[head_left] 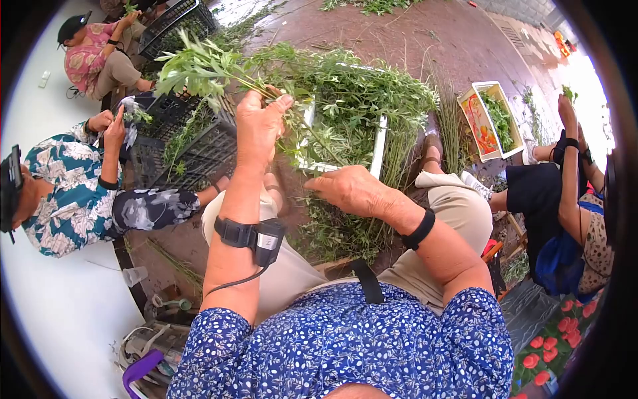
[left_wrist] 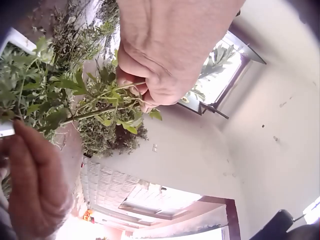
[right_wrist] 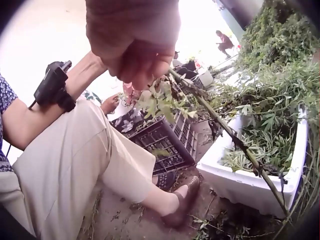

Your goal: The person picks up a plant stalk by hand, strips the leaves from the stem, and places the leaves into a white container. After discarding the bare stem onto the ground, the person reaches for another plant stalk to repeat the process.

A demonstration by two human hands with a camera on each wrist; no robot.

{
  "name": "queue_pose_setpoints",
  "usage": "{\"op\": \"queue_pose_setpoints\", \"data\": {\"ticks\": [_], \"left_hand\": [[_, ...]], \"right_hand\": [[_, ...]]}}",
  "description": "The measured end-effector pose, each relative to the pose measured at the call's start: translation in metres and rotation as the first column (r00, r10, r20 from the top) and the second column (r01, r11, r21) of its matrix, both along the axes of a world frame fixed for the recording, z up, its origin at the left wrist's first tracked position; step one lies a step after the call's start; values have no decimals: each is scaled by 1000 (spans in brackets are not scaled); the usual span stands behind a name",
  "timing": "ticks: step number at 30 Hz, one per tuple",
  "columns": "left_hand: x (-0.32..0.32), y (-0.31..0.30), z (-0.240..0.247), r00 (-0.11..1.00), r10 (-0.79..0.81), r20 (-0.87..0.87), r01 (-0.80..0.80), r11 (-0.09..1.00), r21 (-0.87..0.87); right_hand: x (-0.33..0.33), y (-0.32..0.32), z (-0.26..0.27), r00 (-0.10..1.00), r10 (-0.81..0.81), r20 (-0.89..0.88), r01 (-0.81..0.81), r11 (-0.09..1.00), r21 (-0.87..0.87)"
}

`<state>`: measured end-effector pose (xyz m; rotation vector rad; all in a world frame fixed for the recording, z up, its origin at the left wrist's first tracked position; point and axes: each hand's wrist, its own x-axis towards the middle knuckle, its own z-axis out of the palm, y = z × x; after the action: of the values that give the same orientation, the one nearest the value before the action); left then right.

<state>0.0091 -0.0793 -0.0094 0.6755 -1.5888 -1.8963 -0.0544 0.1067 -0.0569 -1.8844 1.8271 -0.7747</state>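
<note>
My left hand (head_left: 258,130) is raised and grips leafy green stems (head_left: 199,66), whose leaves fan out to the left; in the left wrist view, the left fingers (left_wrist: 142,95) pinch the thin stalks. From there a long stem (right_wrist: 225,127) slants down past my right hand (head_left: 355,191). The right hand (right_wrist: 132,45) has its fingers curled at that stem in the right wrist view; its exact grip is partly hidden. Beyond both hands stands a white crate (head_left: 379,149) with leafy sprigs inside and a heap of branches (head_left: 399,93) over its far side.
Black crates (head_left: 149,159) stand at the left beside a seated person (head_left: 66,186); another person (head_left: 93,53) sits behind. At the right, a person's arm (head_left: 569,173) is raised near a cream box of leaves (head_left: 470,126). Loose stalks (head_left: 448,113) lie on the brown floor (head_left: 399,33).
</note>
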Motion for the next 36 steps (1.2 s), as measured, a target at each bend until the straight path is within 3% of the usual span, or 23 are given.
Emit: {"op": "queue_pose_setpoints", "data": {"ticks": [4,5,6,7,8,11,12,14,17,20,23,24,26,28,30,31,33,34,36], "left_hand": [[2,0,3,1000,-7,-15,8,999,48],[2,1,3,1000,-7,-15,8,999,48],[2,1,4,1000,-25,-14,25,998,63],[3,2,5,999,-43,-13,43,996,78],[3,3,6,999,-44,-12,45,996,79],[3,5,8,997,-73,2,73,995,71],[4,4,8,995,-92,-25,94,992,81],[5,3,8,992,-112,-53,116,989,88],[8,1,9,986,-142,-85,150,983,103],[7,-2,12,992,-75,-99,88,988,129],[10,-7,14,994,-46,-103,61,988,140],[10,-9,14,993,-48,-104,63,988,141],[12,-11,14,993,-23,-118,40,988,147],[14,-11,16,992,-73,-104,83,992,97],[11,-6,19,993,97,-64,-100,994,-47],[10,-7,19,993,94,-65,-98,994,-47],[8,-11,16,942,294,-163,-322,929,-182],[8,-12,16,909,380,-169,-412,879,-240],[14,-19,13,936,331,-119,-350,848,-399]], "right_hand": [[-17,-2,9,986,36,-162,-23,997,79],[-21,-3,10,989,-144,-17,140,982,-130],[-23,-5,11,945,-285,161,322,897,-304],[-24,-5,17,903,-322,284,404,861,-310],[-26,-6,18,902,-323,285,406,860,-309],[-33,-5,21,803,-343,488,423,904,-61],[-34,-4,20,802,-344,488,425,903,-61],[-37,0,19,718,-347,604,326,934,148],[-38,5,22,688,-409,599,417,899,135],[-47,10,13,666,-423,614,485,871,75],[-58,19,12,660,-407,632,234,910,343],[-57,19,14,659,-409,631,236,909,343],[-54,20,16,747,-397,533,156,884,440],[-52,19,14,732,-400,552,139,880,454],[-52,18,9,638,-415,649,167,897,410],[-53,17,7,637,-416,649,169,896,410],[-58,16,5,523,-415,745,243,910,336],[-62,14,4,522,-418,743,251,908,335],[-65,9,3,502,-391,771,271,918,289]]}}
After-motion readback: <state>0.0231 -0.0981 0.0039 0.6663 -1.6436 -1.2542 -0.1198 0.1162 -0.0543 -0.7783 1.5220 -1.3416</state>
